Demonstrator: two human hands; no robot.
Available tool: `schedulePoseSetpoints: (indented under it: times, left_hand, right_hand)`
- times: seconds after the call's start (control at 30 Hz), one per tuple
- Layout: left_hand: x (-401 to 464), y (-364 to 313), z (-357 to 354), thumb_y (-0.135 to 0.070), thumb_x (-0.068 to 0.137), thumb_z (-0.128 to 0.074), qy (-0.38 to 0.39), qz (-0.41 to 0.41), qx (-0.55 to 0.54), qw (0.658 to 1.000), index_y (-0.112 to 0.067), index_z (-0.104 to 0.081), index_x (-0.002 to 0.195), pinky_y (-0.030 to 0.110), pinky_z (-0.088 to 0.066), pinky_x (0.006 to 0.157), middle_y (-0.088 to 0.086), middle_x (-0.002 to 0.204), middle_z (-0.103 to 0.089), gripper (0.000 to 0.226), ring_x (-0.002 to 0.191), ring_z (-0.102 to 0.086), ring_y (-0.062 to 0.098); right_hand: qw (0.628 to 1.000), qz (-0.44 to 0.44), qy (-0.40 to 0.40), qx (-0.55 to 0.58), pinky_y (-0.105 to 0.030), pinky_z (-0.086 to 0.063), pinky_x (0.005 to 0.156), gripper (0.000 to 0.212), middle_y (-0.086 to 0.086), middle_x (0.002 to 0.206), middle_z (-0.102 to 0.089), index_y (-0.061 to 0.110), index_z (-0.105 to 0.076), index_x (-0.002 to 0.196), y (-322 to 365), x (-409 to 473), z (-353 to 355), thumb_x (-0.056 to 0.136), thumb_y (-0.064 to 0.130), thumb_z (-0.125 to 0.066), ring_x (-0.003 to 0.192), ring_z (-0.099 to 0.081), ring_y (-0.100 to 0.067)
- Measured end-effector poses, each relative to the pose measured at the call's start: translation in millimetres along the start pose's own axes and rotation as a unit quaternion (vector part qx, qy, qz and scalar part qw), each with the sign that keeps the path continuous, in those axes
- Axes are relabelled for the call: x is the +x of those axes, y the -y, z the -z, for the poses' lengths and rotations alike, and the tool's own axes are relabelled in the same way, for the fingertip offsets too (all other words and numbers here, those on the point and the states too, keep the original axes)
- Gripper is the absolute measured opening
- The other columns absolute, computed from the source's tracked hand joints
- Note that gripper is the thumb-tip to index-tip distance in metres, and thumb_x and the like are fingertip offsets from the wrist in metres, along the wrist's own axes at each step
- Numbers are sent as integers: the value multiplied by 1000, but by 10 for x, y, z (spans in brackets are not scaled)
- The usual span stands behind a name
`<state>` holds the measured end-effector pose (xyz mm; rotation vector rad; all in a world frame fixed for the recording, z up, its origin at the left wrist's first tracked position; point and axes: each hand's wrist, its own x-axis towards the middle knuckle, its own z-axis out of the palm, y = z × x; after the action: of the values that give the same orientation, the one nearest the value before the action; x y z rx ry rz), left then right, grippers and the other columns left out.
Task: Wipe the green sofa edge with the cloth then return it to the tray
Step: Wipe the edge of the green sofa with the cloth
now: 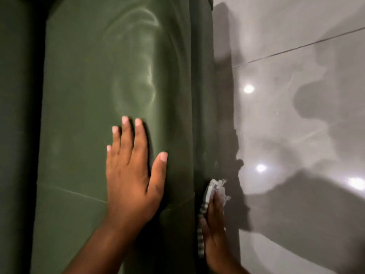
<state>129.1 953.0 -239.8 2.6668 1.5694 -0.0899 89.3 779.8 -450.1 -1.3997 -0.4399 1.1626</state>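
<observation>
Left hand (132,175): fingers spread, palm flat on the green sofa cushion (88,95). Right hand (214,218): fingers together, pressing a grey-and-white striped cloth (209,191) against the sofa's outer edge (203,115), beside the glossy grey floor (296,76).

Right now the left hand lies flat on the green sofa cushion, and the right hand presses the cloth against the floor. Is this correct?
Not quite. In the head view the right hand presses the cloth against the sofa's side edge, not the floor. The left hand does lie flat on the green cushion.
</observation>
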Motion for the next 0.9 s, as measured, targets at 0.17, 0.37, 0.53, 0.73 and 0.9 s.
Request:
schedulePoseSetpoints:
  times: [0.17,0.37,0.53,0.73,0.9]
  left_hand:
    - [56,-61,-58,-53,95,-32,-16,12,21,1000,-25,-9,157,41,-4,123,0,168,-3,72,155,2,20]
    - [44,-92,-138,-48,95,-31,-51,14,48,997,-16,-15,157,52,-11,123,11,166,-10,71,154,-5,30]
    - [39,-85,-183,-45,95,-31,-64,10,65,996,-13,-16,156,53,-11,123,15,165,-12,71,154,-7,33]
    - [44,-83,-182,-45,96,-32,-72,8,75,995,-13,-18,156,55,-14,122,17,165,-14,70,153,-9,36]
    - [41,-64,-196,-46,97,-31,-69,-3,58,996,-15,-15,156,53,-9,123,15,166,-11,69,154,-6,33]
  right_hand:
    - [986,-129,-59,88,-41,-6,124,79,24,160,-4,48,-8,145,-58,426,-77,78,78,-37,150,-6,-10]
    - [979,-186,-30,74,-44,-9,123,71,-1,164,-12,25,-15,151,146,1595,122,92,61,-27,150,-11,-18]
    - [991,-116,-65,34,-53,-6,122,68,-1,164,-10,27,-14,151,740,2338,125,91,56,-30,151,-8,-23]
    - [984,-112,-27,133,-38,-13,121,53,17,157,-19,46,-8,147,381,765,-27,97,56,-20,149,-14,-12]
    - [973,-217,-78,1,-36,-3,121,60,33,155,-3,75,-10,128,-28,-238,40,72,91,-23,147,-4,1]
